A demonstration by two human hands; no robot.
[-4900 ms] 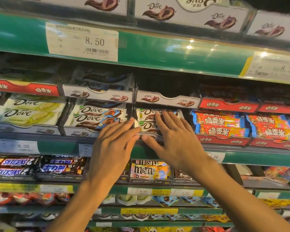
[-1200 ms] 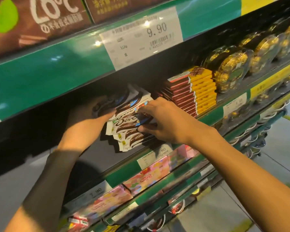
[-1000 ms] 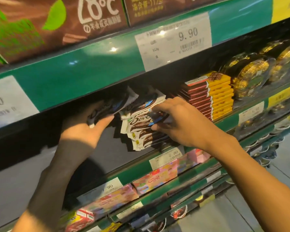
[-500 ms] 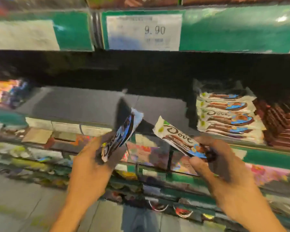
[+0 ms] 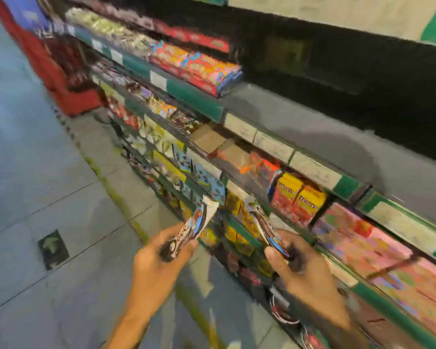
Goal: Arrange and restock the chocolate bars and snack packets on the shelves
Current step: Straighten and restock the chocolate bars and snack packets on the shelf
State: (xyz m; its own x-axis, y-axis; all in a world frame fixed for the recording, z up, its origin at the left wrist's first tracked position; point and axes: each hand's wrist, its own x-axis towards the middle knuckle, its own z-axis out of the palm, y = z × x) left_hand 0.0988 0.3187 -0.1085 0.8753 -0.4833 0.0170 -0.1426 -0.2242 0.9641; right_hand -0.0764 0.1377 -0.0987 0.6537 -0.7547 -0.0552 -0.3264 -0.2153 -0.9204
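Left hand (image 5: 159, 258) clasps Dove bar (image 5: 190, 229); right hand (image 5: 300, 265) pinches second bar (image 5: 264, 226), both held off shelves (image 5: 194, 99). Mid-carry, apparently; frame blurred. Next: find matching Dove row, slot bars flat.

Two bare forearms, left hand (image 5: 159, 258), right hand (image 5: 305, 268), no sleeves

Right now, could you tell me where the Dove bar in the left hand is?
In the head view, lower centre: the Dove bar is gripped in the left hand, off the shelves, over the floor.
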